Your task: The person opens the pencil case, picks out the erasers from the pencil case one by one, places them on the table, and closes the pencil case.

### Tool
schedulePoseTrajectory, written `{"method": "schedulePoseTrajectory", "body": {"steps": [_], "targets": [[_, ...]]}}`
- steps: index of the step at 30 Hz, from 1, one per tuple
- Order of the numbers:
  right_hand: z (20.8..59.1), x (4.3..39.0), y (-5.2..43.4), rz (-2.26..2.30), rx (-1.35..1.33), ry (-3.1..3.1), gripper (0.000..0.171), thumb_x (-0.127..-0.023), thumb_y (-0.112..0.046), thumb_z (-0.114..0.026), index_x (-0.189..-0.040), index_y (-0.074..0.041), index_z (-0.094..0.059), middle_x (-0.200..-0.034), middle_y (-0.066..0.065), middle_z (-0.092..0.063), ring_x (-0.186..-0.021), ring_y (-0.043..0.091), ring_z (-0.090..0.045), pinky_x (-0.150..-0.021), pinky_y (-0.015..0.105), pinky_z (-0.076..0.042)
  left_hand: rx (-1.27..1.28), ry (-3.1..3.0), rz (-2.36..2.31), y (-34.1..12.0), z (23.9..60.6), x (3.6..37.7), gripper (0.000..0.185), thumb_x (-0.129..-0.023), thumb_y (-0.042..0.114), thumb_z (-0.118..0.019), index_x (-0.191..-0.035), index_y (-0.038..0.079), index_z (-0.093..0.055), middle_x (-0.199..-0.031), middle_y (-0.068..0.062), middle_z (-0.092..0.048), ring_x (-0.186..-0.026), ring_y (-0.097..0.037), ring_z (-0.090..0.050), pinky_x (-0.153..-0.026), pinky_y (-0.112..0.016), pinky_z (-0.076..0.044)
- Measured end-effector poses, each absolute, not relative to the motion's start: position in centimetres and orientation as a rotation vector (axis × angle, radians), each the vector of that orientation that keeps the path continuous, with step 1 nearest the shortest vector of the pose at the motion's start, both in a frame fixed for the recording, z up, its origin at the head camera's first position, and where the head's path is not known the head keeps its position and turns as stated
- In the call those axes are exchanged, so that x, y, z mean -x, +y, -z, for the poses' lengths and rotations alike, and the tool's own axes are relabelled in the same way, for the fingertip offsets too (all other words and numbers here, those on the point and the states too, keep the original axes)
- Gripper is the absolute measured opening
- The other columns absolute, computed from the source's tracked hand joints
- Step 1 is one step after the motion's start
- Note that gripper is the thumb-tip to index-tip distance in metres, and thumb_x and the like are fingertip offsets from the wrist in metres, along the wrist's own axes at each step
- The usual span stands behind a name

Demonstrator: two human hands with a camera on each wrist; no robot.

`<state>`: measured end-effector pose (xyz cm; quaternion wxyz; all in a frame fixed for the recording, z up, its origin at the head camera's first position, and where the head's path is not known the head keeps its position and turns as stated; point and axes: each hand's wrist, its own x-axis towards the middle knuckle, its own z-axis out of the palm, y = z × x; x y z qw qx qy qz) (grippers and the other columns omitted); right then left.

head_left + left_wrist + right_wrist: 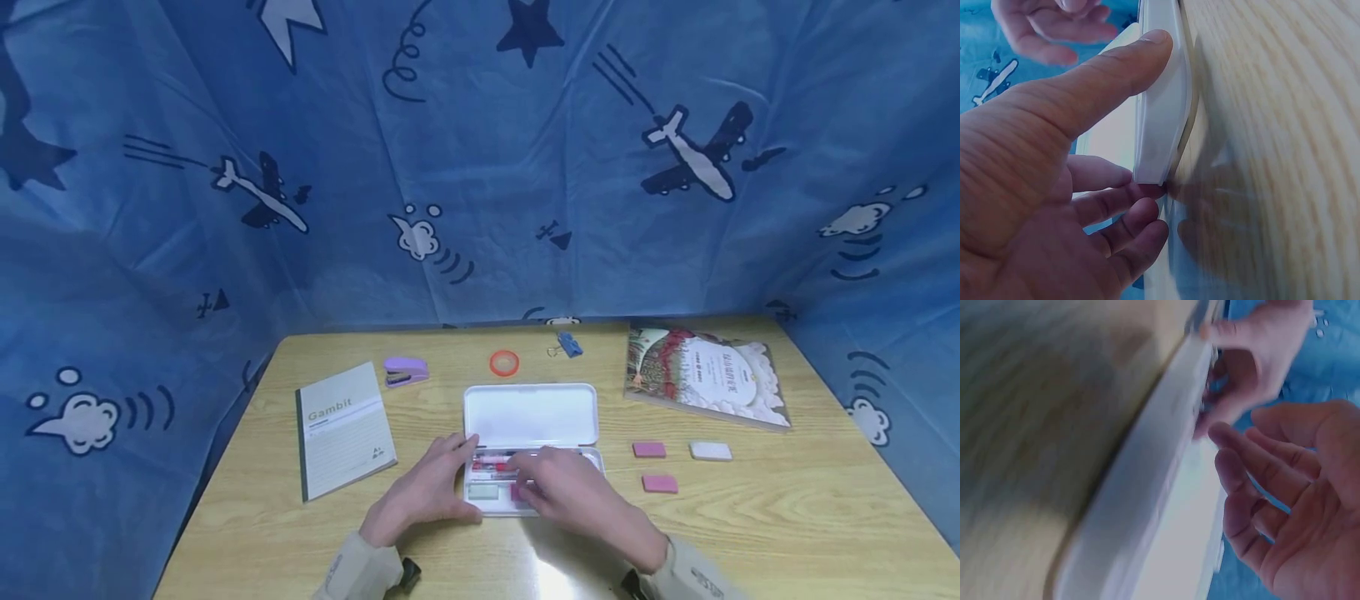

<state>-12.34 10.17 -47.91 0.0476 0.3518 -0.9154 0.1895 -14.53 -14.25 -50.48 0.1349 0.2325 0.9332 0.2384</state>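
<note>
- Two hands work at an open white pencil case [529, 414] near the front middle of the counter [750, 533].
- Left hand [423, 492] steadies the case's left end, thumb along its edge and fingers [1124, 209] loosely spread beside it.
- Right hand [573, 492] reaches into the tray, fingers [1244, 487] relaxed and slightly curled, holding nothing visible.
- Two pink erasers [649, 450] and one white eraser [710, 451] lie right of the case.

Glossy white plastic case [529, 414], wood-grain table [750, 517] (shiny)

White pencil case [531, 417] open, lid up, mid-table, w/ red pens inside.
</note>
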Motion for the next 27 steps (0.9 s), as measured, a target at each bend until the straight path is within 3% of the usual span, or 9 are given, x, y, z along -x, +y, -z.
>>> {"method": "schedulePoseTrajectory", "body": {"steps": [7,13,27], "targets": [[48.9,11.9,7.3,-0.555,-1.033,-2.847,0.034,-0.081,-0.007,-0.068,-0.115,-0.015,-0.07,-0.069,-0.004,-0.063,-0.058,0.009,-0.05,-0.049,0.02,-0.039,-0.716,2.722,-0.691,-14.2,50.5,14.5,0.111,-0.067,0.039,-0.093,-0.155,0.001,-0.037,-0.15,-0.012,-0.051,-0.133,-0.028,-0.047,-0.117,-0.044,-0.043],[49.2,11.7,6.2,-0.496,-1.01,-2.857,0.028,-0.081,-0.006,-0.066,-0.108,-0.012,-0.065,-0.059,-0.005,-0.05,-0.051,0.009,-0.04,-0.043,0.022,-0.032,-0.741,2.751,-0.651,-14.1,50.5,14.5,0.111,-0.066,0.041,-0.093,-0.154,-0.001,-0.039,-0.14,-0.008,-0.056,-0.123,-0.022,-0.049,-0.112,-0.041,-0.047],[50.0,11.9,5.0,-0.567,-0.885,-2.793,0.02,-0.072,0.002,-0.069,-0.086,-0.012,-0.068,-0.059,-0.006,-0.054,-0.052,0.007,-0.041,-0.042,0.019,-0.03,-0.741,2.754,-0.658,-14.2,50.6,14.6,0.11,-0.067,0.04,-0.093,-0.154,-0.001,-0.039,-0.138,-0.008,-0.057,-0.121,-0.022,-0.05,-0.111,-0.04,-0.049]]}}
